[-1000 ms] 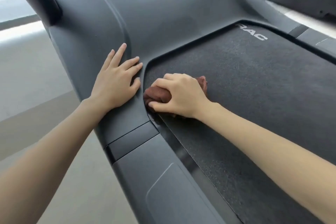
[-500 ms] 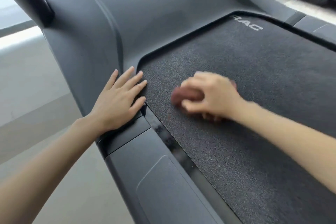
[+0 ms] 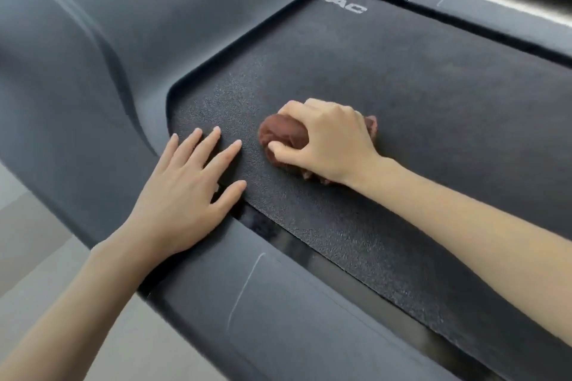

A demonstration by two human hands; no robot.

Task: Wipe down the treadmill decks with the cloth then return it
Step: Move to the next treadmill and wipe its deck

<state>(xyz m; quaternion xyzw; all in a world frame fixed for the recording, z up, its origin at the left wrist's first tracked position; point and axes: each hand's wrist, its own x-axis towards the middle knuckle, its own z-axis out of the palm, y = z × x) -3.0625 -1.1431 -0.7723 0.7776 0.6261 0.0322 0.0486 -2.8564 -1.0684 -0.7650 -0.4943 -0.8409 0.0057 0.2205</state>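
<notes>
Treadmill belt point(image 3: 402, 86), cloth point(image 3: 283, 134) bunched under right hand point(image 3: 328, 139)

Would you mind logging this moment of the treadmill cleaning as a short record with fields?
setting: treadmill seen from above, head view
cloth: brown cloth, bunched, pressed on the belt
right hand: right hand gripping the cloth, knuckles up
left hand: left hand flat, fingers spread, fingertips on the belt, palm over its left edge
belt: dark textured belt with partial white lettering at the far end
side rail: grey side rail nearest the camera, bare
task stage: wiping in progress, cloth not yet returned
</notes>
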